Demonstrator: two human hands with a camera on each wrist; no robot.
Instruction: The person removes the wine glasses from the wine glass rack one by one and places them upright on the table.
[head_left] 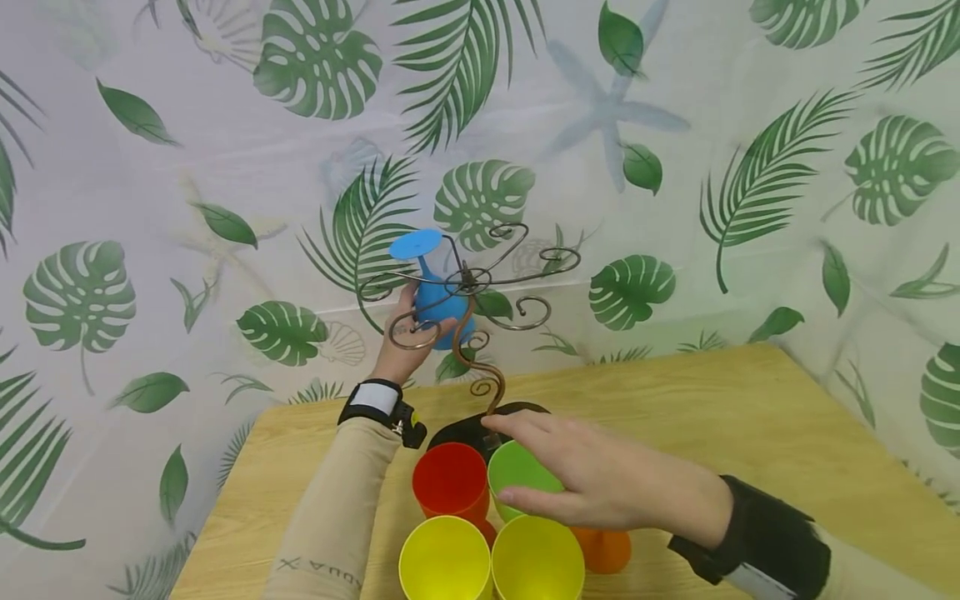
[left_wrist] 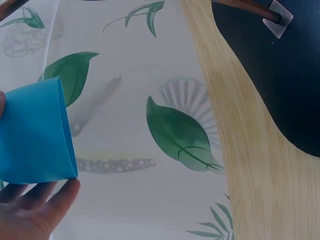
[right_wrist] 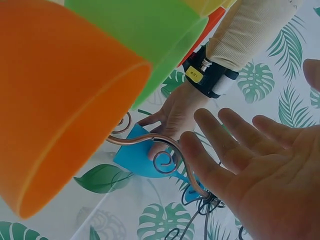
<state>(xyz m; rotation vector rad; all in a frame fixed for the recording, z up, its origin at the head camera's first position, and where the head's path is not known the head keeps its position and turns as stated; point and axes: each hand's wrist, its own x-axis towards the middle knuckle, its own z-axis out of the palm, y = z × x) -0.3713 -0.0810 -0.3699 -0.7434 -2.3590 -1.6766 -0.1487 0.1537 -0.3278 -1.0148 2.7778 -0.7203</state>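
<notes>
My left hand [head_left: 401, 346] grips a blue plastic goblet [head_left: 438, 302] by its bowl, upside down with its foot on top. The goblet is beside the curled arms of a metal glass rack [head_left: 497, 385], high above the rack's black base [head_left: 453, 432]. In the left wrist view, fingertips [left_wrist: 65, 192] lie at the goblet's rim. My right hand [head_left: 600, 475] is held out with extended fingers and nothing in its grasp. It is over the green goblet [head_left: 517, 465], near the foot of the rack's stem, and partly hides an orange goblet [head_left: 607, 550].
A red goblet [head_left: 450, 479] and two yellow goblets, one on the left [head_left: 445, 557] and one on the right [head_left: 537, 560], stand mouth up at the table's front. The wooden table [head_left: 675, 408] backs onto a leaf-patterned sheet [head_left: 667, 208].
</notes>
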